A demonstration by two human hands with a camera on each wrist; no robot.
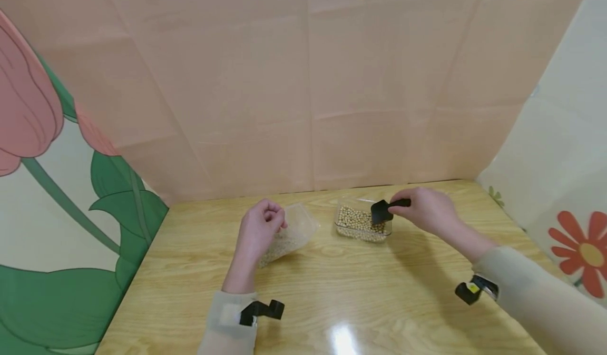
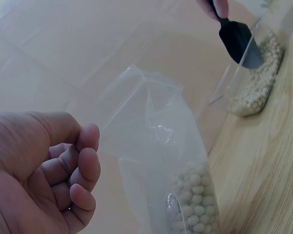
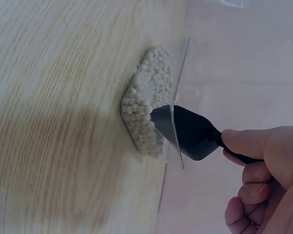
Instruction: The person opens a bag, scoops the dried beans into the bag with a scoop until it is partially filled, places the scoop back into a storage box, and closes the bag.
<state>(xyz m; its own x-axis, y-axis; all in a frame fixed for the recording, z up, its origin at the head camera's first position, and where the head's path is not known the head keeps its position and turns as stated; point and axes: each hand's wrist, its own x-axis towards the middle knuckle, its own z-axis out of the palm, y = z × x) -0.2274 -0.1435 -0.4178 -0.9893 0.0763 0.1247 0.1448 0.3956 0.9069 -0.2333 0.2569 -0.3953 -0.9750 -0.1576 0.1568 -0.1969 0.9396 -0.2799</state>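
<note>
My left hand (image 1: 260, 226) pinches the edge of a clear plastic bag (image 2: 161, 126) between thumb and curled fingers. Pale round soybeans (image 2: 195, 200) fill the lower part of the bag, and its upper film stands slack. To its right is a clear plastic box (image 1: 362, 202) with soybeans (image 1: 353, 219) inside. My right hand (image 1: 422, 205) grips the handle of a small black scoop (image 1: 381, 211) over the box's right side. The scoop slants down past the rim, its tip among the beans in the right wrist view.
Everything stands on a wood-grain table (image 1: 327, 286). A pinkish cloth backdrop (image 1: 308, 107) rises behind the table's back edge, close beyond the box. Flower-printed panels flank it at left (image 1: 71, 228) and right (image 1: 550, 186). Each sleeve carries a black wrist mount.
</note>
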